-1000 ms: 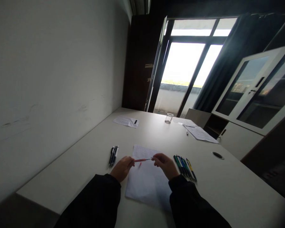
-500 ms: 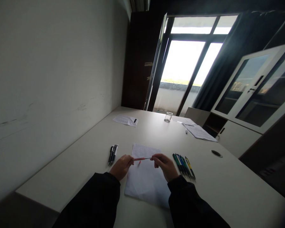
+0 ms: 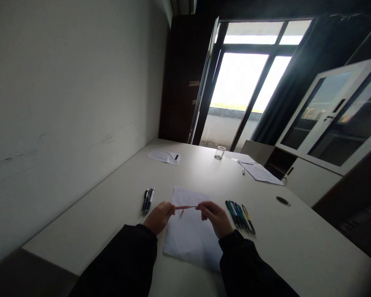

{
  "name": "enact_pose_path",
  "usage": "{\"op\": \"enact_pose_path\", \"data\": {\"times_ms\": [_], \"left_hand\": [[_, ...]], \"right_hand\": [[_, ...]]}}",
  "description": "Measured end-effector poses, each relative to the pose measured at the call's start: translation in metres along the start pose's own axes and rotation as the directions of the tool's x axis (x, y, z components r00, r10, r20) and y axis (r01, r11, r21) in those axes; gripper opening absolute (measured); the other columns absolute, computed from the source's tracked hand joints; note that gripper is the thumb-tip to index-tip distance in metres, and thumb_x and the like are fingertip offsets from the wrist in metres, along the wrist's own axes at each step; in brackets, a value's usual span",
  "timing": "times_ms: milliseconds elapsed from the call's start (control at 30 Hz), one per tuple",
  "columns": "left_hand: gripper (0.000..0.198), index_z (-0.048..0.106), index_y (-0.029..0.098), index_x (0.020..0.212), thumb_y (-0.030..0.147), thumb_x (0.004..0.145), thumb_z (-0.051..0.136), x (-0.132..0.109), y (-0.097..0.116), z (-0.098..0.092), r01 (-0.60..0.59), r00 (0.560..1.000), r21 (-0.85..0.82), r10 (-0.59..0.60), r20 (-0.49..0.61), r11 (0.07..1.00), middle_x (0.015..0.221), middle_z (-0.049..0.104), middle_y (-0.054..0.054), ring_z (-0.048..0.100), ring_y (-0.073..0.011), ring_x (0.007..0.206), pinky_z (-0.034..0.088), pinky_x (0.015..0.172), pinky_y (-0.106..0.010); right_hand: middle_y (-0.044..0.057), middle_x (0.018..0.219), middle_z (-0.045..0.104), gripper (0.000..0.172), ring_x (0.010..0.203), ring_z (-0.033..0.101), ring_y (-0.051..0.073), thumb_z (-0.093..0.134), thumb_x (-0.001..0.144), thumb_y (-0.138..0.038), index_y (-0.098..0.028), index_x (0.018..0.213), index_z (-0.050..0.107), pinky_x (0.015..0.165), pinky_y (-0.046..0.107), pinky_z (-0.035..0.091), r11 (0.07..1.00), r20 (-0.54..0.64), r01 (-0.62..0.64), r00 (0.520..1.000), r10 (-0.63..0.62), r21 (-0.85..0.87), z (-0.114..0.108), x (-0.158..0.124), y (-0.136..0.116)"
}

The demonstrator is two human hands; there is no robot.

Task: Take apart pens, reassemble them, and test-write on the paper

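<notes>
My left hand [image 3: 159, 217] is closed around the rear of a pinkish-red pen barrel [image 3: 181, 207], held level above the paper. From the barrel's right end a thin dark rod, which looks like the pen refill [image 3: 192, 206], runs to my right hand [image 3: 214, 214]. The fingertips of that hand pinch the rod's far end and hide it. Beneath them lies a sheet of paper [image 3: 191, 241] with lines of writing along its top. A small red piece [image 3: 182, 213] shows on the paper just under the barrel; its kind is too small to tell.
Several black and white pens [image 3: 147, 201] lie left of the paper. To its right is a row of green, blue and yellow pens [image 3: 239, 216]. Farther back are a clear glass [image 3: 219, 153], more papers [image 3: 261, 172] and a loose sheet [image 3: 163, 156]. A cable hole [image 3: 282, 201] opens at right.
Both hands keep nearly the same pose on the pen barrel and the rod. The whole view has shifted very slightly.
</notes>
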State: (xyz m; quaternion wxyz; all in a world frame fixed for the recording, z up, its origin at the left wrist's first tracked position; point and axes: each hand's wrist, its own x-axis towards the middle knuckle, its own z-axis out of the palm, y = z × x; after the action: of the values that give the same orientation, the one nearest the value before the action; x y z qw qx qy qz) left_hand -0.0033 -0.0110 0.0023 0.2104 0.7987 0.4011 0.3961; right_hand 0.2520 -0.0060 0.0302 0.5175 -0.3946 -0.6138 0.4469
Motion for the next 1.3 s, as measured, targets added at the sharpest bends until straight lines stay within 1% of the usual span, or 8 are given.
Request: {"op": "enact_pose_path", "data": {"times_ms": [433,533,600,667,800,900,1067,1300], "left_hand": [[0.015,0.058,0.020,0.090,0.016,0.098,0.046,0.000,0.000,0.000,-0.016,1.000,-0.001,0.016,0.000,1.000,0.088,0.061,-0.003,0.056,-0.0190,0.087,0.045,0.080,-0.029],[0.015,0.058,0.020,0.089,0.016,0.098,0.046,0.000,0.000,0.000,-0.017,1.000,0.000,0.017,-0.003,1.000,0.088,0.061,-0.003,0.056,-0.0191,0.087,0.045,0.080,-0.029],[0.015,0.058,0.020,0.090,0.016,0.098,0.046,0.000,-0.001,0.000,-0.017,1.000,0.001,0.017,-0.006,1.000,0.088,0.061,-0.003,0.056,-0.0192,0.087,0.044,0.079,-0.029],[0.015,0.058,0.020,0.090,0.016,0.098,0.046,0.000,-0.001,0.001,-0.014,1.000,0.002,0.014,-0.012,1.000,0.088,0.061,-0.003,0.056,-0.0193,0.087,0.044,0.079,-0.030],[0.015,0.058,0.020,0.092,0.016,0.098,0.044,0.000,-0.003,-0.001,-0.013,1.000,-0.002,0.013,-0.019,1.000,0.088,0.061,-0.003,0.057,-0.0194,0.087,0.044,0.079,-0.030],[0.014,0.057,0.020,0.093,0.017,0.098,0.044,0.001,-0.004,-0.002,-0.016,1.000,-0.010,0.015,-0.017,1.000,0.088,0.062,-0.003,0.057,-0.0195,0.087,0.044,0.080,-0.030],[0.015,0.058,0.021,0.093,0.017,0.098,0.044,0.001,-0.002,-0.002,-0.015,1.000,-0.015,0.014,-0.017,1.000,0.089,0.062,-0.004,0.057,-0.0199,0.087,0.045,0.080,-0.030],[0.016,0.059,0.020,0.091,0.017,0.097,0.045,0.001,0.000,0.000,-0.007,1.000,-0.005,0.007,-0.012,1.000,0.089,0.061,-0.004,0.057,-0.0204,0.088,0.045,0.080,-0.031]], "right_hand": [[0.005,0.082,0.073,0.026,0.056,0.059,0.013,0.068,0.083,-0.043,-0.019,0.091,0.067,0.054,0.028,0.050,0.985,0.025,0.025,0.999,-0.021,-0.173,0.010,0.002,0.007],[0.003,0.073,0.069,0.027,0.055,0.059,0.014,0.068,0.083,-0.044,-0.018,0.091,0.067,0.054,0.027,0.050,0.968,0.013,0.048,0.999,-0.046,-0.245,0.012,0.002,0.007],[0.001,0.067,0.066,0.029,0.055,0.060,0.014,0.067,0.084,-0.044,-0.018,0.095,0.067,0.055,0.027,0.051,0.952,0.020,0.062,0.998,-0.058,-0.298,0.012,0.002,0.007],[0.001,0.071,0.067,0.032,0.056,0.060,0.014,0.065,0.086,-0.044,-0.018,0.104,0.066,0.055,0.027,0.052,0.933,0.052,0.079,0.997,-0.065,-0.351,0.011,0.001,0.007],[0.003,0.085,0.069,0.028,0.055,0.058,0.013,0.061,0.088,-0.040,-0.021,0.108,0.068,0.054,0.027,0.052,0.863,0.155,0.142,0.985,-0.075,-0.485,0.011,0.005,0.010],[0.003,0.088,0.069,0.020,0.062,0.059,0.014,0.060,0.088,-0.033,-0.024,0.102,0.072,0.064,0.029,0.052,0.772,0.218,0.201,0.973,-0.082,-0.604,0.016,0.010,0.014],[0.005,0.097,0.068,0.019,0.081,0.066,0.020,0.058,0.089,-0.024,-0.025,0.100,0.073,0.078,0.032,0.050,0.627,0.292,0.263,0.955,-0.060,-0.733,0.027,0.021,0.020],[0.005,0.091,0.068,0.017,0.078,0.066,0.019,0.057,0.090,-0.022,-0.023,0.089,0.074,0.076,0.029,0.051,0.544,0.330,0.292,0.944,-0.030,-0.786,0.037,0.027,0.027]]}}
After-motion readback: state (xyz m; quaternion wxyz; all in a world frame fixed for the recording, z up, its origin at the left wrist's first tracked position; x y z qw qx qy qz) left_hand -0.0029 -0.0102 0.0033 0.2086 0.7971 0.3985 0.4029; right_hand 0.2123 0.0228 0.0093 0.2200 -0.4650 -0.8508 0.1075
